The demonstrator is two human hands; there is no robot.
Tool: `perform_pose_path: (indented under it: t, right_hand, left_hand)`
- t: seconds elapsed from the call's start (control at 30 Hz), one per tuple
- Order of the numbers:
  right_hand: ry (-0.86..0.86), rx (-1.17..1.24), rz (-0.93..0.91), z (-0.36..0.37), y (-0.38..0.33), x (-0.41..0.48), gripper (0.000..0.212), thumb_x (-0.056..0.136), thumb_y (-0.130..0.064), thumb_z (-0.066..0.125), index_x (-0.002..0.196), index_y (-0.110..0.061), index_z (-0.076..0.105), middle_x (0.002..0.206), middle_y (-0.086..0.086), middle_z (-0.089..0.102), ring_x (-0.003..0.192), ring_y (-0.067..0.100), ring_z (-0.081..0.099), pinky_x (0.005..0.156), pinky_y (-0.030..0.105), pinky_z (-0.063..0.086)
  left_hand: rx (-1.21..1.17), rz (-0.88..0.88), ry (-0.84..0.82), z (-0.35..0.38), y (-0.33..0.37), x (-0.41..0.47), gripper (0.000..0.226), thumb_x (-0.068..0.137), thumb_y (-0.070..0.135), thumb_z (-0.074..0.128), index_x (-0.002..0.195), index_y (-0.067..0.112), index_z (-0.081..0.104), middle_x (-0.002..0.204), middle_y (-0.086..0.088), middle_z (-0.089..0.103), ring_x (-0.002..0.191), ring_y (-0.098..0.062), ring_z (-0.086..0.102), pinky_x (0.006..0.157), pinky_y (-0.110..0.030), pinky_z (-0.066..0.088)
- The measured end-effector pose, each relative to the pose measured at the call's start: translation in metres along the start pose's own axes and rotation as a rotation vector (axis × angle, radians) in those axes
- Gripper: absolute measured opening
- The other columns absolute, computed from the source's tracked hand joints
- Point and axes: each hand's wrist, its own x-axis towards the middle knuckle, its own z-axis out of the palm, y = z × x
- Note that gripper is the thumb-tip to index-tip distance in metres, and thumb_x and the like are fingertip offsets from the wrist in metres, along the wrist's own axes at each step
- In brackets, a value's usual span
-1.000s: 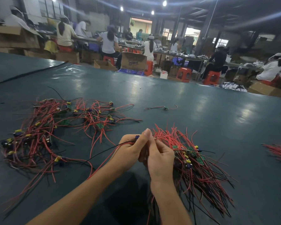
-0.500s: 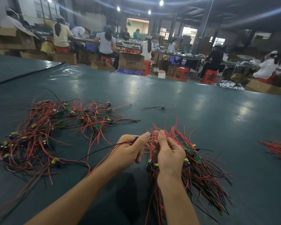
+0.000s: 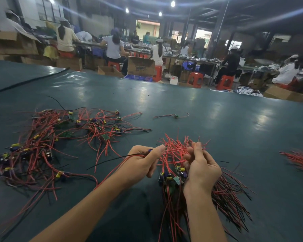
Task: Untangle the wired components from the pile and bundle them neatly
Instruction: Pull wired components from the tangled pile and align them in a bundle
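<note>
Head view, one wide look down over a dark green table (image 3: 217,119).

Left hand (image 3: 143,163): fingers curled, thumb pressed forward, pinching one wired component (image 3: 150,150). Only a small dark blue part shows at the thumb. Its black and red leads (image 3: 112,159) trail off to the left, above the table.

Right hand (image 3: 202,168): closed round a bundle (image 3: 175,151) of red and black wires. The red ends fan up and out past the fingertips; small boards with blue and yellow parts (image 3: 171,177) hang just beside the palm. The long tails spread downward under the wrist and onto the table. The two hands are near each other, and red strands cross the gap between them.

Loose pile (image 3: 51,142) – a tangle of red wires, yellow-capped parts and green boards – lies on the table to the left, apart from the hands.

One stray component (image 3: 176,116) lies alone farther out. More red wires (image 3: 301,159) show at the right edge, blurred.

Background: seated workers at long benches, red stools (image 3: 195,79), a cardboard box (image 3: 141,66).
</note>
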Motion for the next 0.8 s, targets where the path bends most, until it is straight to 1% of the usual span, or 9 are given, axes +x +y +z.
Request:
perform_pose_path:
  t: [0.1,0.23,0.37,0.43,0.53,0.63,0.7,0.77,0.8]
  right_hand:
    - [0.046,0.042,0.041,-0.002,-0.001,0.002,0.022,0.095,-0.016,0.064,0.075,-0.008,0.068,0.051,-0.005,0.064,0.039,0.002,0.052,0.035,0.015,0.036]
    - [0.018,0.044,0.094,-0.003,-0.001,0.0,0.014,0.093,-0.018,0.066,0.081,-0.012,0.068,0.062,-0.003,0.068,0.04,0.004,0.051,0.035,0.017,0.038]
    - [-0.179,-0.173,0.143,0.002,0.004,-0.011,0.024,0.088,-0.027,0.072,0.065,-0.018,0.073,0.055,-0.005,0.062,0.038,0.004,0.041,0.035,0.017,0.032]
    - [-0.309,-0.302,0.134,0.008,0.01,-0.019,0.031,0.087,-0.031,0.072,0.058,-0.019,0.073,0.051,-0.006,0.054,0.038,0.004,0.036,0.037,0.016,0.029]
    - [-0.443,-0.413,0.144,0.014,0.014,-0.028,0.036,0.091,-0.039,0.065,0.06,-0.025,0.076,0.057,-0.006,0.064,0.044,0.005,0.045,0.042,0.017,0.036]
    - [-0.444,-0.381,0.252,0.013,0.009,-0.027,0.039,0.091,-0.045,0.061,0.061,-0.026,0.076,0.065,-0.006,0.069,0.048,0.008,0.053,0.042,0.02,0.038]
    - [-0.428,-0.357,0.313,0.012,0.006,-0.025,0.035,0.089,-0.039,0.065,0.061,-0.021,0.075,0.067,-0.001,0.069,0.053,0.013,0.058,0.048,0.023,0.041]
    - [-0.387,-0.293,0.344,0.01,0.003,-0.022,0.027,0.088,-0.024,0.067,0.065,-0.013,0.074,0.066,0.005,0.068,0.054,0.016,0.061,0.052,0.025,0.045]
    - [-0.367,-0.255,0.341,0.009,0.001,-0.021,0.023,0.088,-0.018,0.066,0.067,-0.011,0.073,0.064,0.005,0.067,0.051,0.015,0.061,0.049,0.024,0.046]
  left_hand:
    - [0.011,-0.006,-0.015,0.004,0.0,-0.002,0.057,0.088,0.05,0.052,0.042,0.017,0.041,0.038,0.001,0.045,0.039,-0.014,0.041,0.055,-0.022,0.039]
    - [0.04,-0.006,0.036,0.004,-0.001,-0.003,0.062,0.087,0.057,0.053,0.043,0.016,0.043,0.04,-0.001,0.047,0.041,-0.015,0.044,0.056,-0.023,0.041]
    - [0.041,-0.04,0.239,0.001,-0.001,0.0,0.058,0.086,0.056,0.05,0.045,0.016,0.043,0.041,-0.005,0.048,0.04,-0.012,0.044,0.05,-0.017,0.039]
    - [0.091,-0.065,0.27,0.0,-0.004,0.001,0.054,0.084,0.057,0.049,0.047,0.018,0.043,0.041,-0.003,0.049,0.04,-0.013,0.046,0.048,-0.019,0.039]
    - [0.204,-0.033,0.256,0.002,-0.007,-0.002,0.053,0.082,0.061,0.048,0.056,0.015,0.054,0.044,-0.001,0.053,0.042,-0.013,0.05,0.05,-0.03,0.044]
    - [0.383,0.025,0.295,0.002,-0.011,-0.004,0.044,0.088,0.053,0.058,0.059,0.023,0.047,0.044,0.01,0.051,0.043,-0.012,0.047,0.047,-0.032,0.04]
    - [0.536,0.087,0.248,0.0,-0.01,-0.006,0.037,0.088,0.047,0.063,0.06,0.032,0.043,0.045,0.012,0.049,0.045,-0.01,0.043,0.05,-0.027,0.031]
    - [0.709,0.213,0.101,-0.003,-0.008,-0.009,0.028,0.082,0.052,0.059,0.07,0.031,0.045,0.052,0.007,0.053,0.054,-0.022,0.05,0.051,-0.028,0.03]
    - [0.81,0.308,0.03,-0.003,-0.006,-0.011,0.03,0.08,0.056,0.058,0.077,0.027,0.049,0.058,0.005,0.058,0.059,-0.025,0.053,0.051,-0.028,0.031]
